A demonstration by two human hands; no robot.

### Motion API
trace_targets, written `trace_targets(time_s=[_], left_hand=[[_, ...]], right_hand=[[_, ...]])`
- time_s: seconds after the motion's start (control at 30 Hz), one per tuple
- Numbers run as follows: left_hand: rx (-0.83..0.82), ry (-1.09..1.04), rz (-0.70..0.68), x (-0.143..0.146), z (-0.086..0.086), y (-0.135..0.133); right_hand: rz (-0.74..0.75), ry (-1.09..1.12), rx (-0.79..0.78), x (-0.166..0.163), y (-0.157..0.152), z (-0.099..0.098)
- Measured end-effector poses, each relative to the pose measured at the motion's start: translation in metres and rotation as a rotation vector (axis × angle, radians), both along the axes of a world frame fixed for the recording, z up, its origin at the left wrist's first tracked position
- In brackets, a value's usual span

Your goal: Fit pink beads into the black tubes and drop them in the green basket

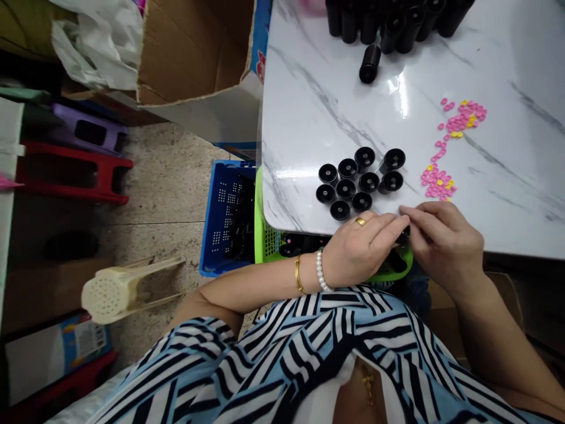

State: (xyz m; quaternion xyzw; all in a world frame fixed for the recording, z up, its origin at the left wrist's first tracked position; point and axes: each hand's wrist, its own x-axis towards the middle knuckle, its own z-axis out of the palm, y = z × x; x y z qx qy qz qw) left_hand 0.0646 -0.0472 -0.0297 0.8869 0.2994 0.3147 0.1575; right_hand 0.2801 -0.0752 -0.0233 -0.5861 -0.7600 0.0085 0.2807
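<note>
My left hand and my right hand meet at the near edge of the white marble table. Both are closed, fingertips pinched together on a small black piece that is mostly hidden between them. My left hand wears a gold ring; its wrist carries a gold bangle and a pearl bracelet. Just beyond the hands stands a cluster of several black caps on the table. To the right lies a scatter of small pink and yellow discs.
A group of black tubes stands at the table's far edge, one lying on its side. A green basket and a blue crate of black parts sit below the table. Cardboard box, stools and floor lie left.
</note>
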Motion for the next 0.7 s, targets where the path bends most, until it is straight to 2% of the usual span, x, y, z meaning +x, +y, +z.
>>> trace_targets(time_s=[0.2,0.3,0.37,0.47,0.53,0.7], left_hand=[[0.039,-0.151,0.065,0.005,-0.011,0.002],[0.07,-0.153,0.113,0.006,-0.012,0.002],[0.08,-0.133,0.147,0.007,-0.011,0.002],[0.061,-0.082,0.142,0.006,-0.01,0.001],[0.015,-0.039,0.112,0.005,-0.009,0.001],[0.006,-0.069,0.14,0.005,-0.008,0.001]], right_hand=[[0.257,-0.162,-0.034,0.02,-0.012,-0.001],[0.264,-0.102,-0.037,0.025,-0.024,0.001],[0.212,0.076,-0.11,0.023,-0.029,0.006],[-0.008,0.517,-0.339,0.01,-0.031,0.017],[-0.144,0.718,-0.406,-0.002,-0.026,0.026],[-0.182,0.761,-0.361,-0.024,-0.012,0.035]])
